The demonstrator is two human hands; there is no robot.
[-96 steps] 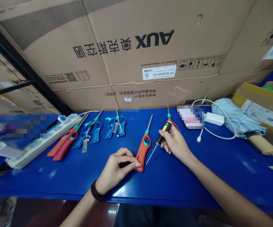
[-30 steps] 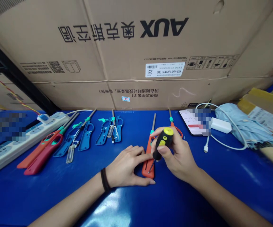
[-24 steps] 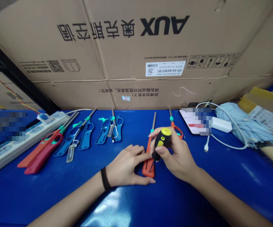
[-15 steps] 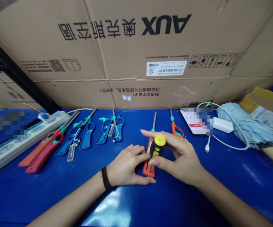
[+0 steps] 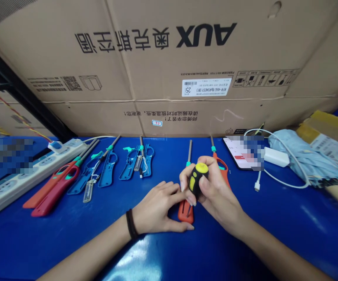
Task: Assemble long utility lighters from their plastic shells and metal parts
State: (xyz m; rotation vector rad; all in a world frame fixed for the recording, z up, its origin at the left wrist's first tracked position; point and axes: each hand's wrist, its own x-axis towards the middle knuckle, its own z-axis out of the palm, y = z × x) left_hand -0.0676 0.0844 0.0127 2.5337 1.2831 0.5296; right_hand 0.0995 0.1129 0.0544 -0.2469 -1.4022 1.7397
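Note:
An orange long-nosed gas lighter (image 5: 185, 215) lies on the blue table, its metal nozzle pointing away from me. My left hand (image 5: 157, 208) steadies it, index finger across its body and thumb by its butt end. My right hand (image 5: 215, 191) grips a stubby black-and-yellow screwdriver (image 5: 198, 180). The screwdriver's shaft slants down, with its tip at the handle's lower end; whether it sits in a screw I cannot make out. Just beyond my right hand lies another orange lighter (image 5: 222, 168), partly hidden.
Opened blue lighter shells (image 5: 108, 171) with wired parts lie to the left. Beside them are an orange and a red lighter (image 5: 56, 191) and a white power strip (image 5: 37, 169). On the right are a phone (image 5: 239, 152), a white charger (image 5: 276, 157) and a folded umbrella (image 5: 306, 156). A cardboard box (image 5: 154, 86) stands behind.
My right hand's fingers have curled from outstretched to wrapped round the screwdriver's handle, which leans slightly further right. My left hand stays on the lighter.

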